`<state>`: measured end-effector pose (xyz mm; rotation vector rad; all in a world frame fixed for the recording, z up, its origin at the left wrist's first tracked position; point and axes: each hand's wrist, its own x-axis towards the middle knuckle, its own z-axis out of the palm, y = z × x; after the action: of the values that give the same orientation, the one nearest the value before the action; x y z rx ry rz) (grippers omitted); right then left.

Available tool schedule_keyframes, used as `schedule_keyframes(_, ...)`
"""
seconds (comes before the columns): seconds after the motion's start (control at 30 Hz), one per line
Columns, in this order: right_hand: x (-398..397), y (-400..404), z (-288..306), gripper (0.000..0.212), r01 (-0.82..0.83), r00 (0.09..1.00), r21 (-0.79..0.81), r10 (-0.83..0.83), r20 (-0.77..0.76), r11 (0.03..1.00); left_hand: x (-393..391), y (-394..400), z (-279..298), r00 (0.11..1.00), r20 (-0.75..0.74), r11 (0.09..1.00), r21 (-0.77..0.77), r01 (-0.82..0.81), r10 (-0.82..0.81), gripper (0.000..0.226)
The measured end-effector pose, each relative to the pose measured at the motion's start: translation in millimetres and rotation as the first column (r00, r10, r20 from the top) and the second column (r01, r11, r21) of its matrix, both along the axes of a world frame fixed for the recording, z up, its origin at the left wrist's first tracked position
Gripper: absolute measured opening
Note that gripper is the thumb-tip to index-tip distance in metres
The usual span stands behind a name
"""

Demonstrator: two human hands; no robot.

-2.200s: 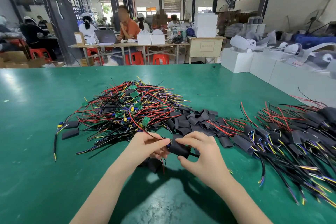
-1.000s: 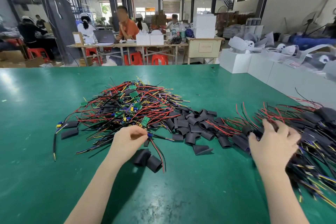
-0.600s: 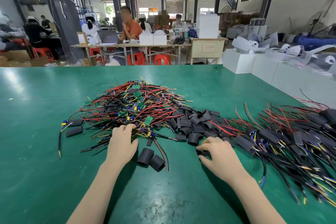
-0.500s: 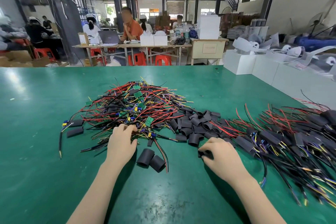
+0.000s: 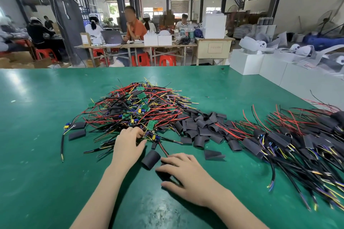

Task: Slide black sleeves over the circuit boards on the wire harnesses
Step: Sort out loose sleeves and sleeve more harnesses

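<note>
- Sleeves (image 5: 200,126), black and short, lying heaped on the green surface (image 5: 37,182) between two wire piles, most flattened, a few standing open.
- Lying apart from the heap: one round open sleeve (image 5: 150,159), near the front, between the two hands, just beside the right fingertips.
- Partly showing under the right hand (image 5: 188,174): something dark; cannot tell whether another sleeve.
- Resting palm-down over that dark spot, right fingers (image 5: 174,158) spread and lightly bent; cannot tell whether grasping anything.
- Reaching into the near edge of the unsleeved pile, left hand (image 5: 128,145), fingers curled among the wires beside a small green circuit board (image 5: 152,125); looking like a pinch on a harness, though the exact wire being hidden.
- Spreading behind the left hand: tangled pile of wire harnesses (image 5: 137,109) in red, black and yellow, green boards scattered through it.
- Lying at the left of that pile: two flat sleeves (image 5: 77,134), one above the other, beside a black cable (image 5: 62,145) running toward the front.
- Filling the right side: sleeved harnesses (image 5: 290,143), black covers over the boards, red wires pointing back, black cables with yellow and blue tips pointing forward.
- Standing off the far right edge: white boxes (image 5: 247,61).
- Sitting at tables in the background: people on red stools (image 5: 143,59).
</note>
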<state>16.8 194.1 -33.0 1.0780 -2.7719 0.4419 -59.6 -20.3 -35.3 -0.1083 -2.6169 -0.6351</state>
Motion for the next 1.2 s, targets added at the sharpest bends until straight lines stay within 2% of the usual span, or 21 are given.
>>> schedule_keyframes(0.1, -2.7, 11.0, 6.0, 0.024, -0.003, 1.0, -0.08, 0.003, -0.009, 0.997, -0.8, 2.5, -1.7, 0.999, 0.011, 0.997, 0.064, -0.033, 0.032, 0.019)
schedule_keyframes(0.27, -4.3, 16.6, 7.0, 0.035, 0.076, 0.997, -0.137, -0.075, 0.012, 0.988, -4.3, 13.7, -5.5, 1.0, -0.017, 0.989, 0.142, 0.026, -0.023, 0.025)
schedule_keyframes(0.37, -6.1, 17.4, 8.2, 0.037, 0.118, 0.993, -0.151, -0.114, 0.037, 0.981, -5.5, 16.1, -6.1, 0.998, 0.036, 0.979, 0.2, 0.042, -0.05, 0.028)
schedule_keyframes(0.57, -5.7, 25.1, 10.2, 0.045, 0.247, 0.969, -0.109, -0.245, 0.036, 0.963, -3.8, 12.9, 2.3, 0.992, 0.122, 0.892, 0.449, -0.048, -0.008, 0.023)
schedule_keyframes(0.67, -7.1, 27.9, 11.0, 0.043, 0.297, 0.955, -0.071, -0.295, 0.037, 0.952, 0.3, 16.3, 7.8, 0.987, 0.152, 0.838, 0.544, -0.042, -0.05, 0.019)
schedule_keyframes(0.73, -7.0, 28.4, 11.9, 0.039, 0.294, 0.956, -0.079, -0.291, 0.044, 0.953, 4.7, 20.3, 9.9, 0.975, 0.215, 0.893, 0.448, -0.048, -0.055, 0.007)
schedule_keyframes(0.83, -7.1, 29.0, 12.6, 0.036, 0.272, 0.962, -0.071, -0.27, 0.048, 0.96, 10.4, 26.8, 8.2, 0.966, 0.257, 0.988, 0.148, -0.053, 0.014, 0.027)
schedule_keyframes(1.0, -6.5, 31.6, 14.4, 0.034, 0.242, 0.97, -0.036, -0.241, 0.017, 0.97, 14.5, 33.1, 9.2, 0.979, 0.192, 0.997, 0.013, -0.077, 0.073, 0.015)
schedule_keyframes(1.1, -6.3, 32.0, 15.5, 0.028, 0.26, 0.965, -0.04, -0.261, -0.027, 0.965, 15.8, 34.0, 11.4, 0.989, 0.131, 0.995, 0.062, -0.072, 0.064, 0.012)
schedule_keyframes(1.2, -7.1, 34.9, 16.4, 0.024, 0.308, 0.949, -0.105, -0.313, -0.035, 0.945, 14.6, 28.8, 22.4, 1.0, -0.016, 0.931, 0.365, 0.006, 0.0, 0.017)
